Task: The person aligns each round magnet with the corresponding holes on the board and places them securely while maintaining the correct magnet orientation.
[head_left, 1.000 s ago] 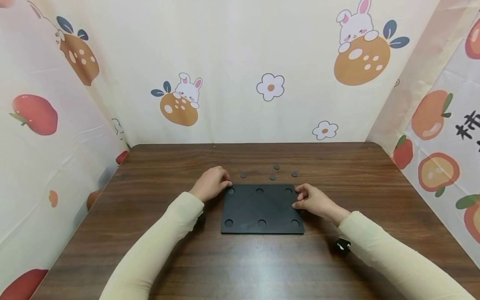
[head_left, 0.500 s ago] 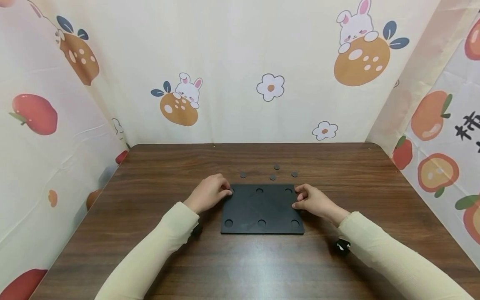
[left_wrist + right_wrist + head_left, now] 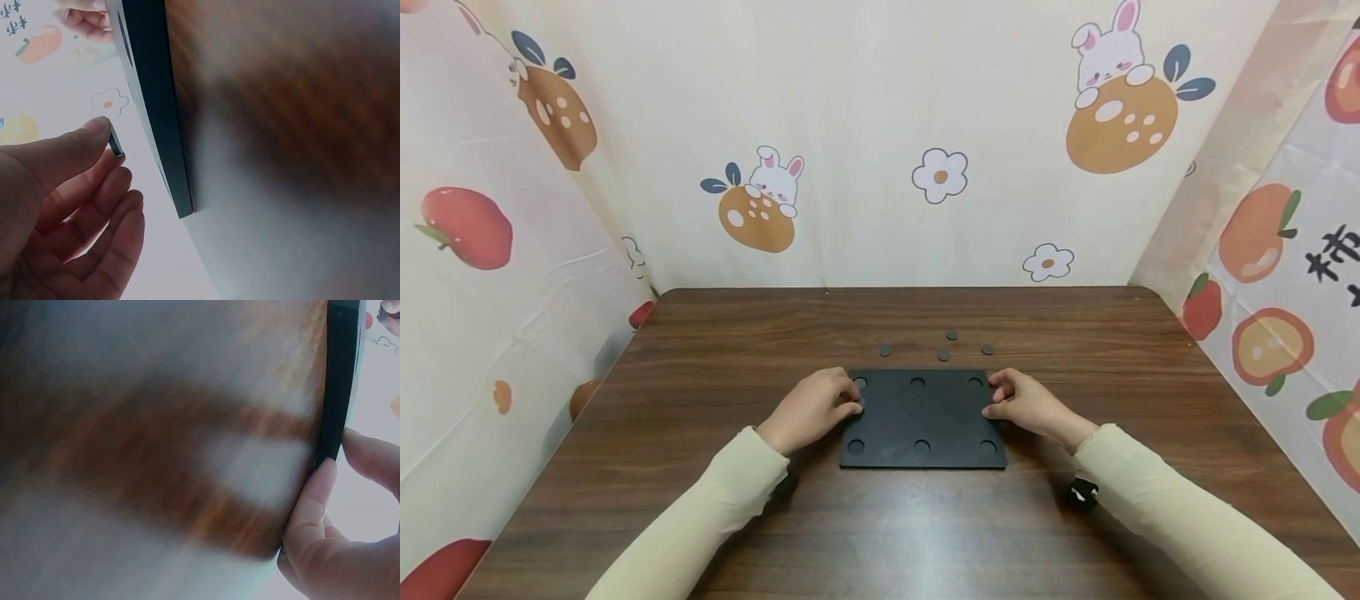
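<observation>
A flat black board (image 3: 925, 417) with several round recesses lies on the table. My left hand (image 3: 812, 408) is over its left edge and pinches a small dark disc (image 3: 115, 141) between thumb and forefinger. The disc is held on edge, close over the board in the left wrist view. In the far left recess a greyer round face (image 3: 860, 383) shows. My right hand (image 3: 1026, 402) grips the board's right edge, thumb on the top face and a finger against the side, as the right wrist view shows.
Several loose dark discs, among them one disc (image 3: 885, 350) at the left and another disc (image 3: 987, 350) at the right, lie behind the board. The brown wooden table (image 3: 752, 325) ends at a patterned curtain (image 3: 865, 150) at the back, with more curtain at both sides.
My left hand has come toward the person along the board's left edge, from the far left corner, uncovering the recess there. The right hand and the board have stayed in place.
</observation>
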A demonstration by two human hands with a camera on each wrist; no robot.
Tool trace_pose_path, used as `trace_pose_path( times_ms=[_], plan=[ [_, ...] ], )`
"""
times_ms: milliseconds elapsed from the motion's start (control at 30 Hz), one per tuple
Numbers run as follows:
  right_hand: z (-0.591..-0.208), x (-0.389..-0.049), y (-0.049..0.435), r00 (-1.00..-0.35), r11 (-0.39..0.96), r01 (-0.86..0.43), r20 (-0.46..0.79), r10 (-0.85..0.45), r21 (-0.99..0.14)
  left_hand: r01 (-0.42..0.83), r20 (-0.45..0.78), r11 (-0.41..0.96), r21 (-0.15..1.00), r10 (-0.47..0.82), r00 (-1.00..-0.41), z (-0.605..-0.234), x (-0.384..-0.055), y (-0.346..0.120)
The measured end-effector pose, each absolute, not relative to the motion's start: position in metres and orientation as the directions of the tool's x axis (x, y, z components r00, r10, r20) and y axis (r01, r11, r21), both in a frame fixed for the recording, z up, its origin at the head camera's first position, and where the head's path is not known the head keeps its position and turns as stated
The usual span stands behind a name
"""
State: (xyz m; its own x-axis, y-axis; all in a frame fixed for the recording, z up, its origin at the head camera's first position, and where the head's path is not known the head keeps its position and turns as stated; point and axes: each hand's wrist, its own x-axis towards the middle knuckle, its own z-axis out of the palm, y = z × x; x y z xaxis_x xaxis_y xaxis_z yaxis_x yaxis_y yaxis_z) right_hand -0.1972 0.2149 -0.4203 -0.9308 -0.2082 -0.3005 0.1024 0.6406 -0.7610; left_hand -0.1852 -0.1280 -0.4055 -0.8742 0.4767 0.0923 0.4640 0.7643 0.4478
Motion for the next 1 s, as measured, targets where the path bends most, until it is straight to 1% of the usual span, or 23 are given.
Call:
trace_pose_path(
  times_ms=[433, 767, 1000],
  plan=[
    [-0.418, -0.197, 0.215, -0.926, 0.66, 0.085, -0.304, -0.224, -0.746, 0.509, 0.1, 0.741, 0.438, 0.523, -0.847, -0.405, -0.162, -0.132],
    [-0.42, -0.198, 0.216, -0.929, 0.652, 0.072, -0.288, -0.231, -0.755, 0.518, 0.066, 0.732, 0.442, 0.549, -0.833, -0.405, -0.154, -0.133],
    [-0.42, -0.198, 0.217, -0.929, 0.653, 0.064, -0.283, -0.237, -0.755, 0.542, 0.07, 0.724, 0.426, 0.571, -0.818, -0.406, -0.15, -0.133]
  ],
)
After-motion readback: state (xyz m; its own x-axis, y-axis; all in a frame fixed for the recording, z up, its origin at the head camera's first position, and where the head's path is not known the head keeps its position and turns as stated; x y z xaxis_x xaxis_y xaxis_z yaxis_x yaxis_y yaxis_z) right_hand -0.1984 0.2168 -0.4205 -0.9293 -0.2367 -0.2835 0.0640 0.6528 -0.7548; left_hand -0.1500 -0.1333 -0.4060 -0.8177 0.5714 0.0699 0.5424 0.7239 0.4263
